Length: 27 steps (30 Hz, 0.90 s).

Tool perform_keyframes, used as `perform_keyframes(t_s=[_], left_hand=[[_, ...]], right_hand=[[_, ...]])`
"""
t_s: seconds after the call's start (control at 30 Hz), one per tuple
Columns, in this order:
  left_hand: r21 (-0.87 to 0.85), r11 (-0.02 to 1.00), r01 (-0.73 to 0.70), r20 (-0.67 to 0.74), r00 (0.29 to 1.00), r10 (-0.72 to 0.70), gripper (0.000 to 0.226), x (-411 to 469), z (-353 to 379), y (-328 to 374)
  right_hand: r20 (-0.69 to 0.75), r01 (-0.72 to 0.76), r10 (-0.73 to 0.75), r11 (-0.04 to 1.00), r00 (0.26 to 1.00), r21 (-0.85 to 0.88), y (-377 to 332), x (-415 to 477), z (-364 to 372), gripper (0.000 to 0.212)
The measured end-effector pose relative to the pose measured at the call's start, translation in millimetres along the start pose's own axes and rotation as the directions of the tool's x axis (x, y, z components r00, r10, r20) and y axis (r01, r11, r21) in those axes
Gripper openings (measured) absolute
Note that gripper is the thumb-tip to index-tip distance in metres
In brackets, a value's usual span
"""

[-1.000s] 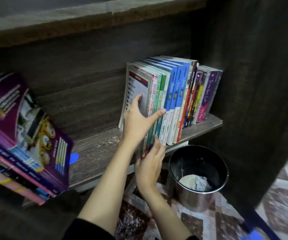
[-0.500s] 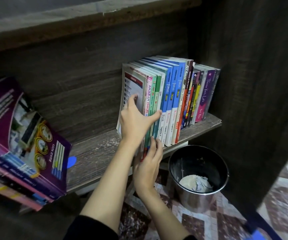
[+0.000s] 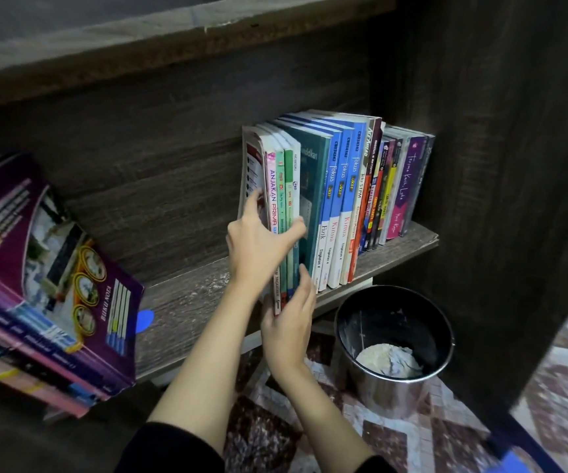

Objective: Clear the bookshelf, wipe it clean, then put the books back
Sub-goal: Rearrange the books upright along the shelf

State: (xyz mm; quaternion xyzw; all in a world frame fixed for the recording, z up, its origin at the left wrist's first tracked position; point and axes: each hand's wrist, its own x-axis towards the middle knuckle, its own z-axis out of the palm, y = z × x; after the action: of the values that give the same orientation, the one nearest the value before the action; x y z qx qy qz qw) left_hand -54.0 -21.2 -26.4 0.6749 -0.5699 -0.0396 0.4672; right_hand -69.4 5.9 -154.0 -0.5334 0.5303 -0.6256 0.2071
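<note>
Books in a slanting stack (image 3: pixel 53 268) lie at the left end of the shelf (image 3: pixel 187 302). The top purple cover reads "BUKU NOTA". A blue spot (image 3: pixel 144 320) sits on the board just beside it, and the bare wood shows pale specks, so wiping looks not yet done.

Clearing seems to be the step in hand. The left hand (image 3: pixel 258 244) grips a bundle of thin books (image 3: pixel 281 186), fingers on the outer cover and thumb wedged against the teal book next to it. The bundle tilts away from the upright row (image 3: pixel 344 199), with its lower corner out past the shelf edge. The right hand (image 3: pixel 289 322) holds that corner between thumb and fingers.

Next, the bundle probably needs lifting clear without dragging the teal book along.

Its pink spine reads "ANJAKAN PRIMA". The blue spines say "Fokus", with "Fizik" and "Kimia" lower down. Another reads "Teks STPM", and a purple one "Terima Kasih".

A metal bin (image 3: pixel 385 394) holding crumpled paper stands on the floor below the right end.
</note>
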Motion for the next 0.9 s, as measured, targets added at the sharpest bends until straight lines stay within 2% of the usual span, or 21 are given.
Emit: perform_keyframes(t_s=[0.13,0.3,0.43,0.53,0.63,0.73,0.9], left_hand=[[-0.009,1.0,0.002,0.001,1.0,-0.002,0.071,-3,-2,2],[0.014,1.0,-0.007,-0.02,1.0,0.007,0.068,-8,-16,3],[0.045,0.998,-0.042,-0.116,0.992,0.047,0.055,-10,-31,2],[0.103,0.995,-0.002,-0.196,0.98,0.022,0.052,-7,-43,1],[0.137,0.99,0.04,-0.247,0.969,-0.005,0.049,-9,-54,-3],[0.165,0.983,0.082,-0.275,0.961,-0.034,0.043,-13,-59,-7],[0.13,0.986,0.108,-0.285,0.956,-0.067,0.04,-16,-68,-9]], right_hand=[[0.077,-0.056,0.056,0.998,0.995,-0.009,-3,6,-1,0.07],[0.047,0.012,-0.01,0.999,0.999,-0.044,-4,7,-2,0.07],[0.041,0.107,-0.104,0.992,0.994,-0.069,-7,3,1,0.081],[0.071,0.138,-0.134,0.989,0.988,-0.055,-10,-4,4,0.082],[0.186,0.105,-0.092,0.992,0.978,-0.063,-17,-10,1,0.077],[0.393,-0.002,0.031,0.997,0.919,-0.073,-27,-11,-2,0.072],[0.431,0.038,-0.005,0.997,0.903,-0.067,-37,-16,2,0.074]])
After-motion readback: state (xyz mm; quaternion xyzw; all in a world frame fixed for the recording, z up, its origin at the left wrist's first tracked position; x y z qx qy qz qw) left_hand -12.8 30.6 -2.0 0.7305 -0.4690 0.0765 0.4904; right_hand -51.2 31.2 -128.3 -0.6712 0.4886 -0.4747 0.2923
